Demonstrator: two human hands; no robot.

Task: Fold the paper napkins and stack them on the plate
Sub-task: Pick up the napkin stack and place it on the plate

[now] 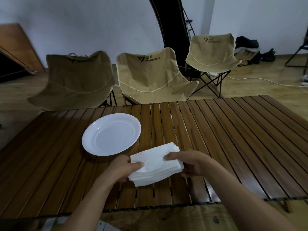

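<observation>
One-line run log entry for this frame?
stage: napkins not yet on plate | left hand: grips napkin stack | right hand: grips napkin stack | plate: empty, beside stack on table

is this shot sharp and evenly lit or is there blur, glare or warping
Head view: dim, with the corners darkened; the wide lens bows the table slats and walls; the left chair is smeared, the plate and napkins fairly sharp; faint sheen on the plate rim and the table's near right edge.

One white plate (111, 134), one stack of paper napkins (155, 164) with sheets too many to count, one slatted wooden table (233, 139), three tan folding chairs (155, 77), two hands (123, 167).
</observation>
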